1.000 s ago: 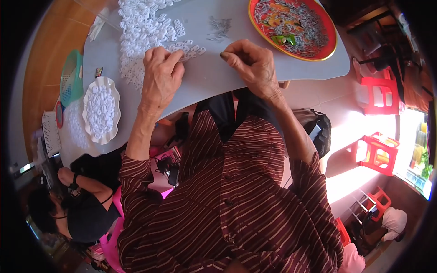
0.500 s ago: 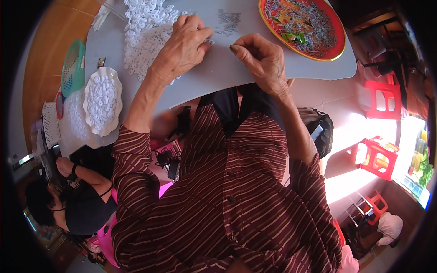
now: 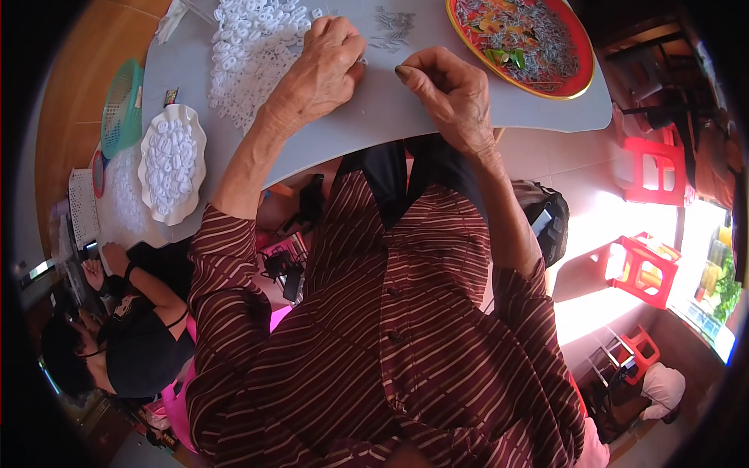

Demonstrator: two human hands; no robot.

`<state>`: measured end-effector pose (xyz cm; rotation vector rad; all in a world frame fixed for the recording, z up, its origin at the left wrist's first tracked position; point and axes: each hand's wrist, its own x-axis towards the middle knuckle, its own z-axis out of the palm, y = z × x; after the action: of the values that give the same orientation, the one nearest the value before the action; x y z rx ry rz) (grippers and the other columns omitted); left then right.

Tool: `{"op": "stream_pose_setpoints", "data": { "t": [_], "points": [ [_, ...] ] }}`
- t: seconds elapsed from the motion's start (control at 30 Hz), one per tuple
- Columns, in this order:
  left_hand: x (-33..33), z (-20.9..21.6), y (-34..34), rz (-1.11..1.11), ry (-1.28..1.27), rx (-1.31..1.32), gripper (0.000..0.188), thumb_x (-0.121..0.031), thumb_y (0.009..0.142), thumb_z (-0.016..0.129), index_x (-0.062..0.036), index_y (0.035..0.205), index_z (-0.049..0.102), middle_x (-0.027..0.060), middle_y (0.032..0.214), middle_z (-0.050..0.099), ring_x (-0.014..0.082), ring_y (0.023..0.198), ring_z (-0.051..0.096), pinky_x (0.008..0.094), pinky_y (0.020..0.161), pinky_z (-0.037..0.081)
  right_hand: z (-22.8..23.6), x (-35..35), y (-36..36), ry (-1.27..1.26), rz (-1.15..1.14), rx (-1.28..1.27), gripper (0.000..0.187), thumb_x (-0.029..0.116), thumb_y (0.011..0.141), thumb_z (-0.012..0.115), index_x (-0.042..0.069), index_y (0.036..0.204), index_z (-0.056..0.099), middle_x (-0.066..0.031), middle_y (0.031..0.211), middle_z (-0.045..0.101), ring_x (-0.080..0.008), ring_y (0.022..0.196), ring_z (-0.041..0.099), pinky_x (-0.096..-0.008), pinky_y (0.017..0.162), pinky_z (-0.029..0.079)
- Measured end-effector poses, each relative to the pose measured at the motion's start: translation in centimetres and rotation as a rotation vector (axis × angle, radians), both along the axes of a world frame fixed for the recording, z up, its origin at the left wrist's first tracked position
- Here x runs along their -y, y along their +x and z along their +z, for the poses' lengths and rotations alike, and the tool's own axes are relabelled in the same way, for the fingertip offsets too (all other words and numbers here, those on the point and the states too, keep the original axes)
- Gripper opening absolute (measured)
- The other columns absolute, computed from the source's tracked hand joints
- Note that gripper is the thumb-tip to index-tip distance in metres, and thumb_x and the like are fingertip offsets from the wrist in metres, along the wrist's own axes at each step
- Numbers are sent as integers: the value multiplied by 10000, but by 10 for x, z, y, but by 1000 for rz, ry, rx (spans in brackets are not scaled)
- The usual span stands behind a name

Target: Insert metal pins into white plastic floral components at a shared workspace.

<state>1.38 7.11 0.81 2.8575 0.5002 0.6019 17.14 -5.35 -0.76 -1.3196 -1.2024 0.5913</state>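
My left hand [image 3: 321,76] is closed above the grey table, its fingers curled in. A small white plastic piece [image 3: 362,61] shows at its fingertips. Facing it across a short gap, my right hand [image 3: 451,92] is closed, with thumb and forefinger pinched together; whatever they hold is hidden or too small to see. A pile of small white plastic pieces [image 3: 253,39] spreads beside and beyond my left hand. Thin grey metal pins [image 3: 394,27] lie loose on the table between and beyond my hands.
At the right, a red gold-rimmed tray [image 3: 573,87] holds many grey pins. A white scalloped dish [image 3: 199,168] of white pieces and a green basket [image 3: 122,109] are at the left. A co-worker [image 3: 148,351] sits lower left. Red stools [image 3: 655,171] stand on the floor at right.
My hands stay in nearly the same poses, and the left has turned slightly at the fingertips. The whole view has shifted a little. The co-worker's hands have moved at the lower left.
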Motion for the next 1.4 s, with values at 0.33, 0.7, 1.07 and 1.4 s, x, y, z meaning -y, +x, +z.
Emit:
{"op": "stream_pose_setpoints", "data": {
  "t": [0.33, 0.7, 1.07, 1.4],
  "points": [
    [15, -7, 5, 6, 26, 183, 151, 36, 743, 557, 13, 892, 540, 118, 879, 532, 292, 956, 487, 363, 839, 417, -2, 1, 1, 12, -2, -1, 150, 133, 816, 684, 1, 850, 621, 0, 602, 564, -43, 561, 498, -206, 516, 414],
    [47, 8, 9, 115, -862, 320, 139, -69, 843, 543, 1, 939, 616, 5, 731, 613, 68, 669, 543, 219, 608, 448, 5, 0, 7, 70, 151, -339, 150, 139, 911, 569, -7, 926, 601, -31, 726, 616, -64, 665, 563, -203, 601, 463],
    [58, -6, 12, 96, -1228, 696, 161, -102, 880, 588, 12, 987, 628, 32, 826, 618, 93, 775, 555, 227, 743, 446, -3, 0, 12, 12, 232, -336, 168, 156, 884, 617, -11, 901, 604, -30, 747, 627, -65, 668, 571, -201, 604, 474],
    [57, -4, 12, 136, -1085, 524, 161, -120, 890, 552, 8, 966, 613, 12, 814, 604, 72, 776, 534, 206, 744, 422, -2, 0, 9, 19, 184, -311, 177, 166, 880, 625, -10, 893, 611, 0, 702, 590, -41, 596, 499, -185, 555, 431]
  ]
}}
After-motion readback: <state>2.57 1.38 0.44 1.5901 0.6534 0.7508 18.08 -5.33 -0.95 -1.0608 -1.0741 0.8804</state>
